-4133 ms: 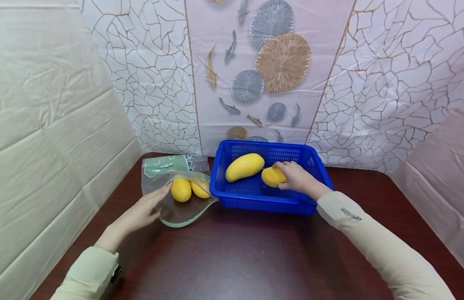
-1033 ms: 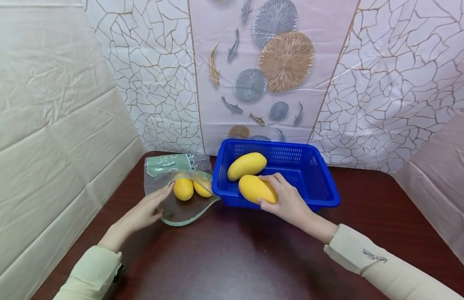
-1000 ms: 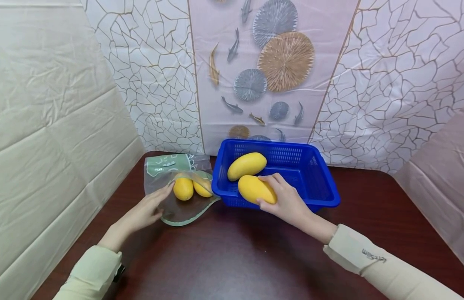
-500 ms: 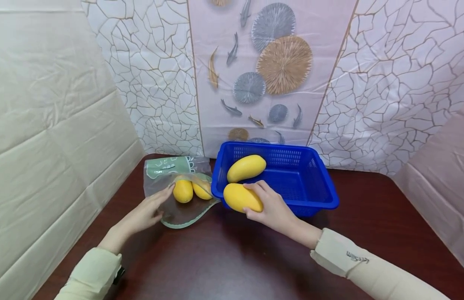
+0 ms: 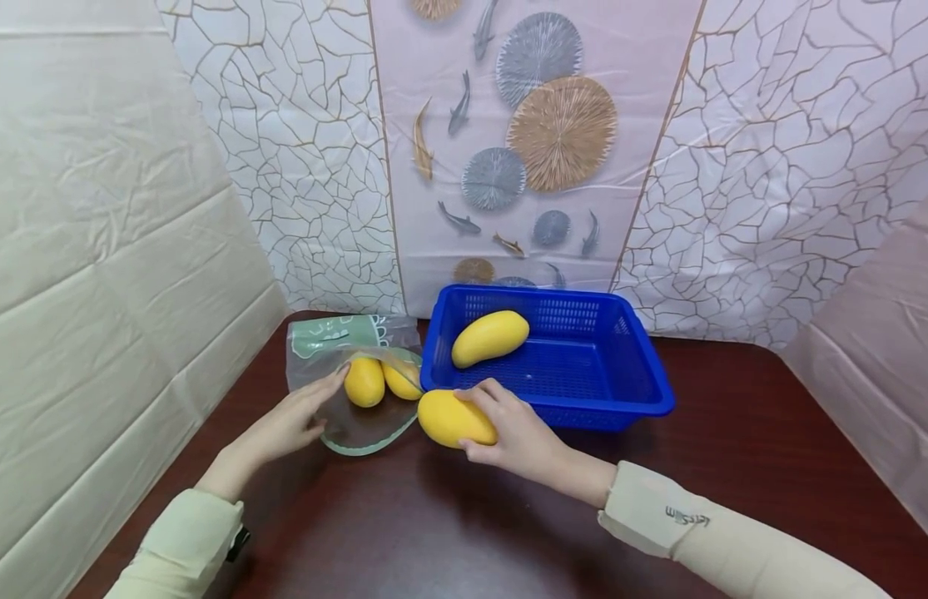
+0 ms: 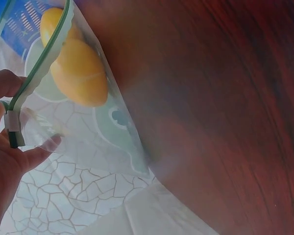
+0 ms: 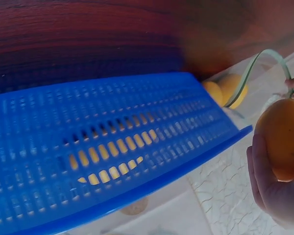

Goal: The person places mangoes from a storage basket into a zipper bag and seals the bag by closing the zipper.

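Nearest, in the head view alone, a small black object (image 5: 239, 545) shows at the left sleeve's (image 5: 175, 545) cuff, above the dark tabletop (image 5: 404, 532). The right hand's (image 5: 516, 437) grip is clamped on a yellow fruit (image 5: 454, 418), thumb and fingers round it, in front of the basket's near left corner and close to the bag's mouth. The right wrist view adds small dark specks on its skin.

The left hand's (image 5: 284, 428) grip is spread: fingers nearly straight, thumb apart, touching the mouth of a clear zip bag (image 5: 336, 334). Only the left wrist view shows the pale slider (image 6: 12, 121) on the green zip. Two bagged fruits (image 5: 364, 383) lie side by side within.

Just right of the bag is a blue basket (image 5: 553, 413). The head view shows one basket fruit (image 5: 490, 339) at its left side; the right wrist view shows yellow only through the slotted wall. Behind hangs a patterned backdrop (image 5: 501, 241), with fish and discs fully visible from the head.
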Demonstrator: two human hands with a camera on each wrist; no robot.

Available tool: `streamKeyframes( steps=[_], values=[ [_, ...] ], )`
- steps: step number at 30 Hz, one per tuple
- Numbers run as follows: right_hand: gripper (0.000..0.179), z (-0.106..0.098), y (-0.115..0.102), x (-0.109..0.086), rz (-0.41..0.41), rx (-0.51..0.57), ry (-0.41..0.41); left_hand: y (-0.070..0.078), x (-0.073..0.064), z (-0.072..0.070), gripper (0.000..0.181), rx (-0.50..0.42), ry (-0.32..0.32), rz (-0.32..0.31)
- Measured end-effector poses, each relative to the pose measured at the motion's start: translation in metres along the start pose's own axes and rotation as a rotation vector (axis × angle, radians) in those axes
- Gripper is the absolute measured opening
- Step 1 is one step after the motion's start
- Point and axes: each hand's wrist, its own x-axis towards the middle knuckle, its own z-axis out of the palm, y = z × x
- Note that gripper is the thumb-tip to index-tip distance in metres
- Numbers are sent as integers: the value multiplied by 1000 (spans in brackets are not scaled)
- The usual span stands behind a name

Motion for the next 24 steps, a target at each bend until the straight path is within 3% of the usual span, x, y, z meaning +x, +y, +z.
streamKeyframes(
  steps=[17,24],
  values=[
    [53,29,-16,8,-6,10,-108,2,1,3,79,6,-9,-17],
    [54,38,-15,9,-15,0,-102,1,2,2,81,7,-6,-21]
  ],
)
